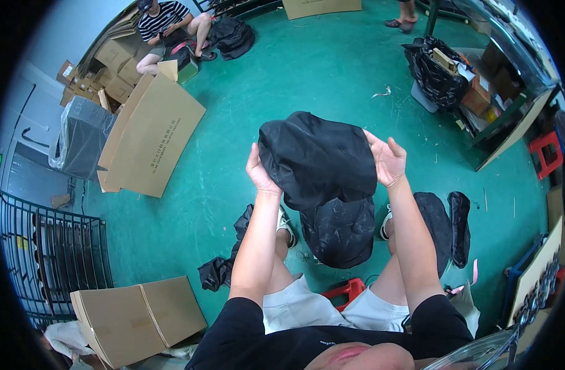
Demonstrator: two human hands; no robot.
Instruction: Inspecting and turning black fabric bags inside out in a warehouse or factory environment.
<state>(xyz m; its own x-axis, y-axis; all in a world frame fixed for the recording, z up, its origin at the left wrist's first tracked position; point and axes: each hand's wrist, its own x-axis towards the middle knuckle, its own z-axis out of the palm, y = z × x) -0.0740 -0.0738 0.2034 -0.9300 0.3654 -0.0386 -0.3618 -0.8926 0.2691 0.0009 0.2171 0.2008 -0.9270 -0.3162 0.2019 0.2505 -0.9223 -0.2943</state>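
A floppy black fabric bag [319, 157] is held up in front of me, above my knees. At its left edge is my left hand [262, 174], with the thumb up and the other fingers hidden behind the cloth. My right hand [388, 161] supports the right edge, palm partly showing and thumb held away from the cloth. Just below, between my feet, sits a rounded black bundle [339, 233], its top covered by the raised bag. Two more black fabric pieces lie by my right leg, a wide one [433, 225] and a narrow one [459, 228].
Crumpled black cloth [216, 274] lies left of my legs. Under me is a red stool [347, 293]. Cardboard boxes stand at left [153, 135] and lower left [137, 317]. A seated person [165, 28] is at far left. A black-lined bin [440, 71] stands at right.
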